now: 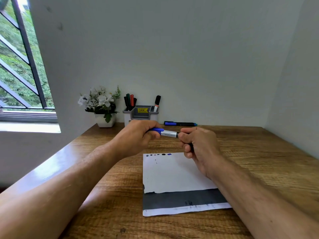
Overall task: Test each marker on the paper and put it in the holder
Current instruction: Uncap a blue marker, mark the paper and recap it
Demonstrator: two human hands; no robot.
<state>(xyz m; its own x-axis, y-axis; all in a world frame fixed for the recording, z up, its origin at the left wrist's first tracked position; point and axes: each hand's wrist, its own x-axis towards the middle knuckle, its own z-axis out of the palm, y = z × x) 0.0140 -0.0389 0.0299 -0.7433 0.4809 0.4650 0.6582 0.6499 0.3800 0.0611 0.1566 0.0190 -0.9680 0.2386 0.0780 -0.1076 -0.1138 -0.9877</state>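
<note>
Above the paper (172,171) on the desk (241,152), I hold the blue marker (168,133) level: left hand (138,137) grips its cap end, right hand (198,144) pinches the barrel. It looks light, stiff and slick, so I'd grasp mid-barrel before the holder (140,114).

Marker (168,133) ends inside hands; holder (140,114) base behind left hand (138,137).

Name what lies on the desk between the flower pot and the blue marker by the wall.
Head view: the marker holder stands between the flower pot and blue marker.
</note>
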